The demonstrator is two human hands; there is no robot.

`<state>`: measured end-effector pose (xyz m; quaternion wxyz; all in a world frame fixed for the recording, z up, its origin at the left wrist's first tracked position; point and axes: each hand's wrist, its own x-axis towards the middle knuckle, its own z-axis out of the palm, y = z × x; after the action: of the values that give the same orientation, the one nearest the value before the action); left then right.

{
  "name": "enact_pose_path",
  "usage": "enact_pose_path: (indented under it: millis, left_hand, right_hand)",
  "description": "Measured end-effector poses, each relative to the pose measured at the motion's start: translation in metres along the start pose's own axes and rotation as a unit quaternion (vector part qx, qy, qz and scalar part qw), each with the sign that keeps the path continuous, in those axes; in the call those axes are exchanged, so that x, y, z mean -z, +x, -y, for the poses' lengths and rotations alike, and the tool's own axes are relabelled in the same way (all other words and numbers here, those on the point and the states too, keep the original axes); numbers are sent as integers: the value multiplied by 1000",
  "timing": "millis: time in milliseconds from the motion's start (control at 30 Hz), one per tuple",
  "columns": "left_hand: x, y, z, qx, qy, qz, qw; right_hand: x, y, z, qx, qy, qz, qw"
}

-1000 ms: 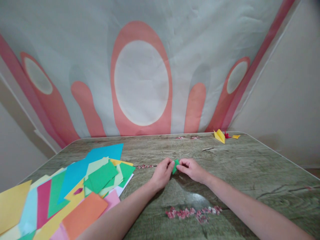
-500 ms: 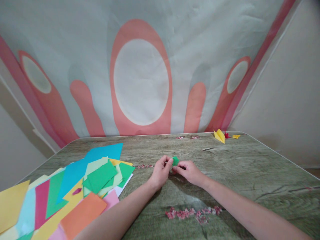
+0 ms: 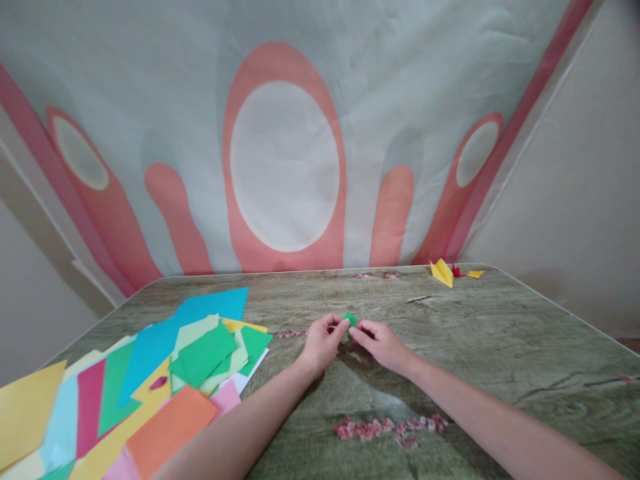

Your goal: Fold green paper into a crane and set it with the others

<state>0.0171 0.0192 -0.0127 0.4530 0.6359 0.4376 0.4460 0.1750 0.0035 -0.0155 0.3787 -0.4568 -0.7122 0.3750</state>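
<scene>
A small piece of green paper is held up between my two hands, over the middle of the table. My left hand pinches it from the left between thumb and fingers. From the right, my right hand grips its lower right side, fingers bent and the thumb stretched toward it. The paper looks folded, though my fingertips hide much of it and its exact shape cannot be made out.
Coloured paper sheets lie in an overlapping pile at the left, with green pieces, an orange sheet and a blue sheet. A folded yellow paper plane and a small red piece sit at the wood-patterned table's far right edge.
The whole view has shifted slightly. My right fingertips have come closer to my left ones, and the green paper's visible part has changed a little in shape.
</scene>
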Motion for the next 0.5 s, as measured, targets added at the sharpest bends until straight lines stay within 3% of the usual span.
enact_pose_path:
  millis: [267, 367, 500]
  left_hand:
    - [0, -1, 6, -42, 75, 32, 996]
    - [-1, -2, 7, -40, 69, 28, 996]
    - [-1, -1, 7, -29, 62, 12, 998]
  right_hand:
    - [4, 2, 2, -25, 157, -101, 982]
    - [5, 1, 1, -8, 157, -85, 984]
    - [2, -2, -1, 24, 80, -49, 995]
